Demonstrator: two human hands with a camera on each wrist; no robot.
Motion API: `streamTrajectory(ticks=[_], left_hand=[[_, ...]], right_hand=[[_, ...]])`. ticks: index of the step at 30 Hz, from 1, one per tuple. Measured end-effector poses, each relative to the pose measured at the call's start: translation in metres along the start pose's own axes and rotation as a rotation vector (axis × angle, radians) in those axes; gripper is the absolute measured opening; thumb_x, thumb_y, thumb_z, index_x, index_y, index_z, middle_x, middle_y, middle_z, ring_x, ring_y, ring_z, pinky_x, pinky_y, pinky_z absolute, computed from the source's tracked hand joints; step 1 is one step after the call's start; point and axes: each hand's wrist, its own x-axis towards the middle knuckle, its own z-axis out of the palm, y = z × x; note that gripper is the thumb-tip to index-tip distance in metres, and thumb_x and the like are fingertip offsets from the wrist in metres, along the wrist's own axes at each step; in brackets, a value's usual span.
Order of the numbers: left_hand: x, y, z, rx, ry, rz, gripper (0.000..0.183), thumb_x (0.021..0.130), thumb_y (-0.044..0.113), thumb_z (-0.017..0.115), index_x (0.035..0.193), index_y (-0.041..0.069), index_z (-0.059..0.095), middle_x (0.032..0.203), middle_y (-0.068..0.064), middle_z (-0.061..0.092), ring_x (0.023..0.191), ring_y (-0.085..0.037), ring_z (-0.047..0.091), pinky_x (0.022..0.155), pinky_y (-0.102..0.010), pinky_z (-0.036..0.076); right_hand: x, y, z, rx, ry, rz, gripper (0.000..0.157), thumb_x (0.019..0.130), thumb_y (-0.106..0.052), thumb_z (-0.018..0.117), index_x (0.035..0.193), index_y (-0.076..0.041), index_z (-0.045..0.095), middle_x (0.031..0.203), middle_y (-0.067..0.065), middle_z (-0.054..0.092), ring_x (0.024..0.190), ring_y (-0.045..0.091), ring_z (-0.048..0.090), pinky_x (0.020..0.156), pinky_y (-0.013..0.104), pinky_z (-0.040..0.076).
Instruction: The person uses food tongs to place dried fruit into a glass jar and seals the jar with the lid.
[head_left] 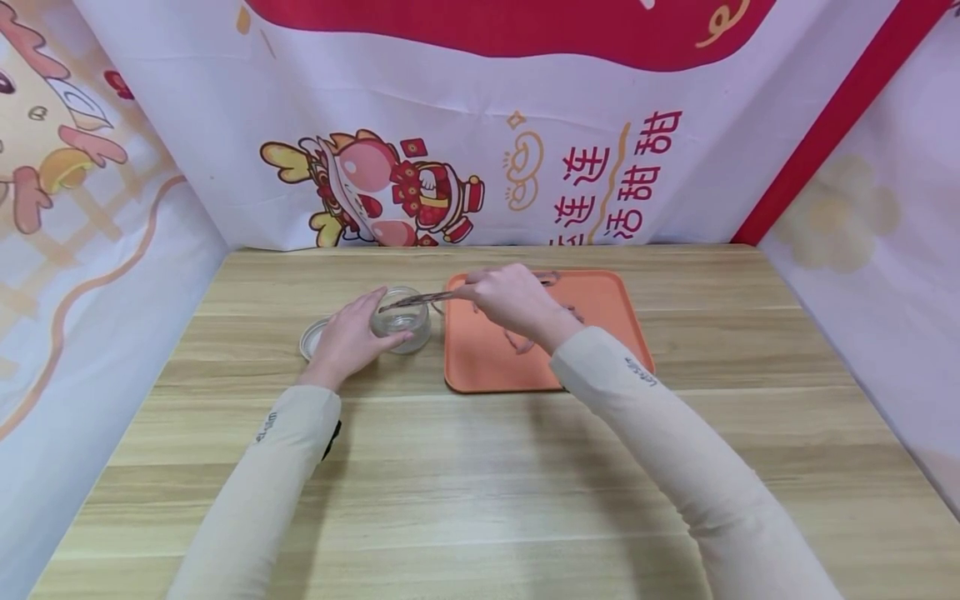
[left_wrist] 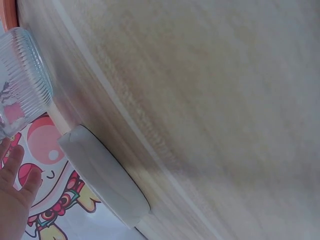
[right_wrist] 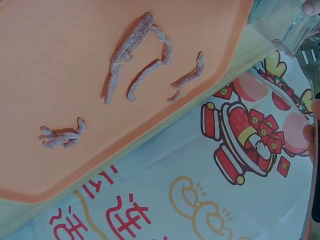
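My left hand (head_left: pixel 347 340) grips the side of a clear ribbed glass jar (head_left: pixel 411 340), thumb at the near side and fingers at the far side. In the left wrist view, a few small pieces show through the jar (left_wrist: pixel 25 75). My right hand (head_left: pixel 510 300) holds a metal fork (right_wrist: pixel 310 55) with a dark handle, its tines at the jar's mouth. Something thin and brownish seems to lie along the fork; its kind is unclear. Beneath the right hand is an orange tray (head_left: pixel 480 371), bearing several brownish-pink dried strips (right_wrist: pixel 131 46) dusted with white.
A round white lid (left_wrist: pixel 102 175) lies on the wooden table (head_left: pixel 450 483), left of the jar and partly behind my left hand. Printed cloth (head_left: pixel 465 92) hangs behind the table and along both sides. The jar stands close to the tray's left edge.
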Motion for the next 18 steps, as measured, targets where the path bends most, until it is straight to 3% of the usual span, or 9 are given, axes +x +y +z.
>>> streamTrajectory(ticks=[5,12,18], left_hand=[[0.000,0.000,0.000,0.002,-0.009,-0.002,0.094,0.082,0.060,0.064,0.151,0.008,0.026,0.155,-0.017,0.032,0.141,-0.040,0.031,0.116,-0.059,0.026],[0.000,0.000,-0.001,-0.009,-0.015,-0.007,0.094,0.082,0.058,0.065,0.151,0.008,0.026,0.155,-0.017,0.032,0.141,-0.040,0.032,0.116,-0.058,0.026],[0.000,0.000,-0.001,-0.020,-0.003,0.000,0.095,0.080,0.059,0.066,0.151,0.008,0.027,0.154,-0.016,0.033,0.140,-0.039,0.033,0.116,-0.058,0.027]], right_hand=[[0.003,-0.002,0.001,-0.030,0.010,-0.034,0.034,0.093,-0.008,0.060,0.120,-0.027,0.068,0.095,-0.004,0.071,0.070,0.011,0.064,0.051,0.023,0.052],[0.007,-0.008,0.010,-0.099,0.120,-0.124,0.028,0.093,-0.008,0.058,0.110,-0.024,0.073,0.096,-0.004,0.073,0.076,0.012,0.066,0.062,0.023,0.057],[0.012,-0.014,0.011,-0.070,0.081,-0.108,0.028,0.094,-0.008,0.057,0.112,-0.023,0.073,0.101,-0.004,0.073,0.088,0.012,0.068,0.071,0.024,0.059]])
